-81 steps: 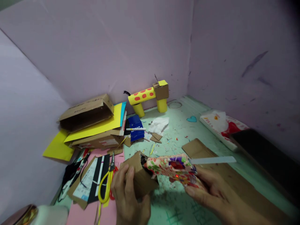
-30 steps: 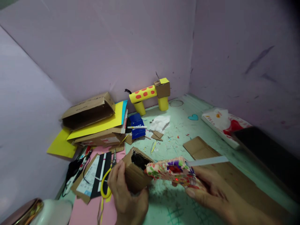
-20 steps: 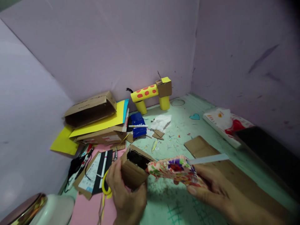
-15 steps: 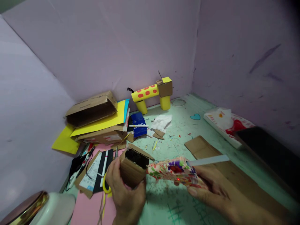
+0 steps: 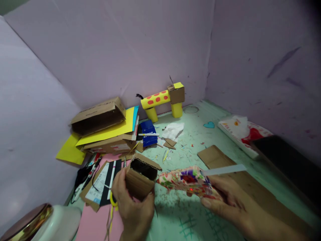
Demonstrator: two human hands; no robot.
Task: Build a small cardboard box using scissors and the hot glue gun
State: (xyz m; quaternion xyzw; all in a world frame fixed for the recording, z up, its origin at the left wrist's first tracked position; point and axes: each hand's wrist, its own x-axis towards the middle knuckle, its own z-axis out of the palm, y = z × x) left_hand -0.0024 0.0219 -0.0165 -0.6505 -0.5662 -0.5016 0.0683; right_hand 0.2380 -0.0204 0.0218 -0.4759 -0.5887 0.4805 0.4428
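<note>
My left hand (image 5: pixel 131 209) is wrapped round a small open cardboard box (image 5: pixel 139 179), whose dark opening faces up and away. My right hand (image 5: pixel 229 204) grips a glue gun (image 5: pixel 187 180) covered in flowered paper, a small red light showing on its side. A pale glue stick (image 5: pixel 223 169) juts out of the gun's back end to the right. The gun's nozzle points left and touches the box's right side near its rim. Both are held just above the green cutting mat (image 5: pixel 193 147).
Yellow-handled scissors (image 5: pixel 112 199) and pink paper (image 5: pixel 95 226) lie under my left hand. At the back stand a yellow spotted cardboard animal (image 5: pixel 162 100), stacked boxes with yellow sheets (image 5: pixel 105 125), a blue packet (image 5: pixel 146 132). A cardboard sheet (image 5: pixel 225 167) and tissue pack (image 5: pixel 240 134) lie right.
The box has turned in my left hand, so that its dark opening faces more upward, and it has shifted slightly left. The glue gun's nozzle stays against the box.
</note>
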